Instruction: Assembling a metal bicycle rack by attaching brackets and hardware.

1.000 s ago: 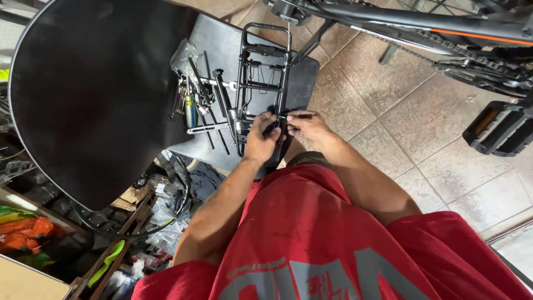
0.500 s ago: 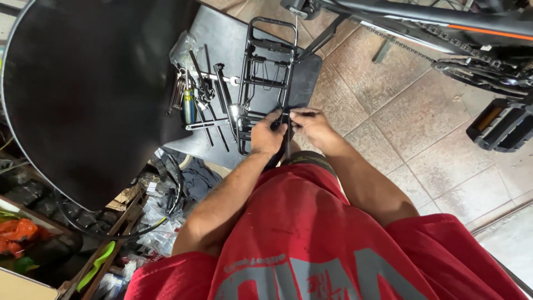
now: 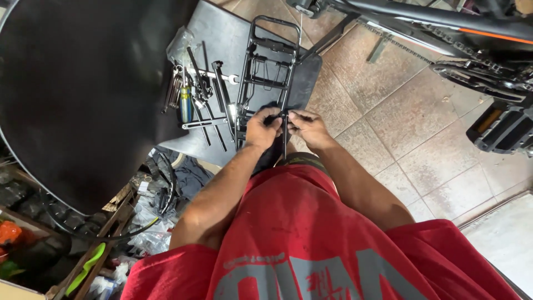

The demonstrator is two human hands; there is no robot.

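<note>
A black metal bicycle carrier rack lies on a dark mat on the tiled floor in front of me. My left hand and my right hand meet at the rack's near end. Both pinch a thin black strut that runs down from the rack's right rail. The fingertips hide what sits at the joint. To the left of the rack, several loose tools and metal stays lie on the mat.
A large black round surface fills the left. A bicycle frame with chain and a pedal stand at the upper right. Cables, bags and a wooden crate clutter the lower left. Tan floor tiles spread to the right.
The view has drifted slightly. Both hands stay at the rack's near end, with the fingers shifting a little on the strut.
</note>
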